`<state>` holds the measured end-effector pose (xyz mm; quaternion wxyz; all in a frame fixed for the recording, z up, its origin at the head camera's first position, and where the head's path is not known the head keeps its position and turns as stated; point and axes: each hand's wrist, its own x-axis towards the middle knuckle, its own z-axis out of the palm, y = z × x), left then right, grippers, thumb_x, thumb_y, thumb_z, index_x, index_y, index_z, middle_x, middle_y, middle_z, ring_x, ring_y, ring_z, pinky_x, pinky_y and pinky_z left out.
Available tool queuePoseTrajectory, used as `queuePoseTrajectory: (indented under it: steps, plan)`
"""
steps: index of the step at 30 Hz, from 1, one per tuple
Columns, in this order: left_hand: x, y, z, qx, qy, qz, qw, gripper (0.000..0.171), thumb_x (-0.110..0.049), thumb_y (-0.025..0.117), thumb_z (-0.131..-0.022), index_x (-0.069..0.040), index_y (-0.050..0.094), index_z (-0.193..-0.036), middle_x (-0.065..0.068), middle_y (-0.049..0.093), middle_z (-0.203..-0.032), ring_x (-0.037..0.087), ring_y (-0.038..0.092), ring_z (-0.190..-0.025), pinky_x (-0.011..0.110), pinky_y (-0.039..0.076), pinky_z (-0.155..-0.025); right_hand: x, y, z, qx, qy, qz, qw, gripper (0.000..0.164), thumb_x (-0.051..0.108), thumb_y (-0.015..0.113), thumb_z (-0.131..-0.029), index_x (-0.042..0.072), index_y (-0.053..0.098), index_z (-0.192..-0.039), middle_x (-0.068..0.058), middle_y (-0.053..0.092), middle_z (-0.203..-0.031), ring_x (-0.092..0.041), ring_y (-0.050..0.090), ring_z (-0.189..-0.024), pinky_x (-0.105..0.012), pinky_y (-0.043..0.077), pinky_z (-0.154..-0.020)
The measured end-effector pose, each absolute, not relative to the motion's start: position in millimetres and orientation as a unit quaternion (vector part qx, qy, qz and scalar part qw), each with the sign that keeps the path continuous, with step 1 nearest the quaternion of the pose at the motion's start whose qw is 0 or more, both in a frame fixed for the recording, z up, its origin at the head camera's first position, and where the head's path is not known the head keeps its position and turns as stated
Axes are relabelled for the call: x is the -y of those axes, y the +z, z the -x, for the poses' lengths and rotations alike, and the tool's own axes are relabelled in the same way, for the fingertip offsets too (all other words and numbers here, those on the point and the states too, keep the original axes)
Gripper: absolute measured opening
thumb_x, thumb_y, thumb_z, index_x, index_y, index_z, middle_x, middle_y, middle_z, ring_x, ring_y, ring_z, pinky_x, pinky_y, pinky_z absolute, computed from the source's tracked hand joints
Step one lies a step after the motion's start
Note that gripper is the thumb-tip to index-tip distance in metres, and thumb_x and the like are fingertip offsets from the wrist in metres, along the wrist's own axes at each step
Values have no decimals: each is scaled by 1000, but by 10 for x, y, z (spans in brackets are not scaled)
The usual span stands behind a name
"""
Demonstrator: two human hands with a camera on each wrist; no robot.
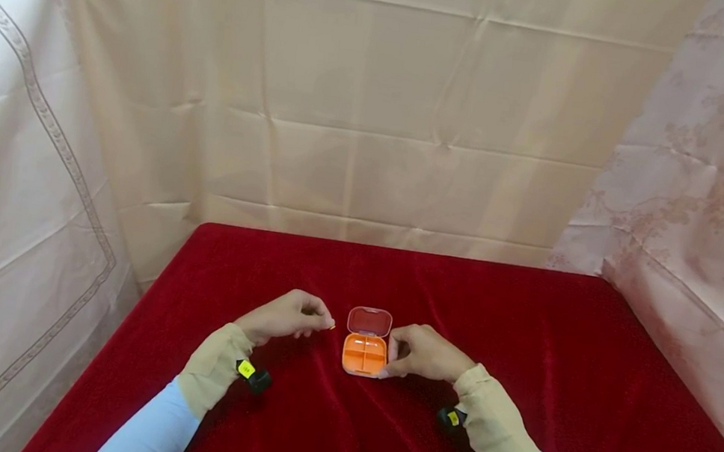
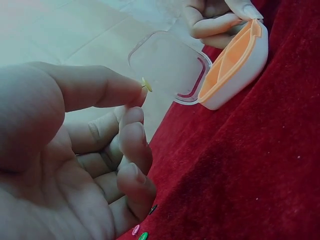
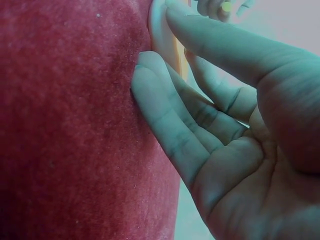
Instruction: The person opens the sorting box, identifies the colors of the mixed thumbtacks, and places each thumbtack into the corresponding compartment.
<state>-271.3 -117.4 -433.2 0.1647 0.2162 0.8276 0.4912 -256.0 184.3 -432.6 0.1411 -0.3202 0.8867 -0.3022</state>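
Note:
An orange and white pill box point(image 1: 365, 354) sits on the red cloth, its clear lid point(image 1: 369, 321) swung up on the far side. Dividers split its orange inside into several compartments. Left of the box, my left hand point(image 1: 290, 317) pinches a yellow thumbtack point(image 2: 146, 84) between thumb and forefinger, apart from the box. The tack's flat head and thin pin show in the left wrist view. My right hand point(image 1: 429, 353) holds the box by its right side, with the thumb at the near corner. The fingers point(image 3: 155, 95) partly hide the box in the right wrist view.
Red velvet cloth point(image 1: 501, 311) covers the table. Small pink point(image 2: 136, 230), green point(image 2: 143, 236) and black point(image 2: 153, 209) pieces lie on the cloth below the left hand. Hanging curtains point(image 1: 376, 107) stand behind the table and at both sides.

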Motion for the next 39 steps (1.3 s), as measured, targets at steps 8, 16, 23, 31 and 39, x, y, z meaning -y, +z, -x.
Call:
queuePoseTrajectory:
  steps: [8,16,23,31,39]
  plan:
    - [1144,-4346,2705,-827,493,-217,163,24,-26,65,-94,-3,71,-101,8,61,-87,18,51,-68,28,44,-58,-1856,-4352,2574,-887,-302,318,143,28,29,84,-74,17,59,-75,9,60,-69,-7,56,-64,-25,47,-59]
    - [1094,-4323,2686,-823,493,-224,174,23,-27,65,-95,-5,70,-100,6,62,-87,16,52,-68,28,44,-58,-1858,-4350,2573,-887,-305,317,144,28,30,84,-74,17,59,-75,9,60,-70,-6,55,-65,-25,47,-59]
    - [1096,-4323,2684,-823,495,-221,170,20,-24,64,-95,-6,71,-99,6,61,-86,17,52,-68,29,45,-58,-1859,-4350,2570,-886,-305,317,144,28,30,83,-74,17,59,-75,9,60,-69,-7,56,-64,-25,47,-59]
    - [1062,-4328,2665,-818,502,-221,173,22,-26,65,-94,-5,70,-100,6,61,-86,16,52,-68,29,44,-57,-1858,-4360,2571,-887,-305,316,144,28,31,83,-74,18,59,-75,9,61,-69,-7,56,-65,-25,47,-59]
    - [1035,-4342,2645,-820,500,-220,169,23,-25,64,-95,-3,70,-100,4,60,-84,16,51,-67,28,43,-57,-1853,-4349,2567,-888,-304,314,144,27,31,83,-74,18,59,-75,10,61,-70,-6,56,-65,-25,47,-59]
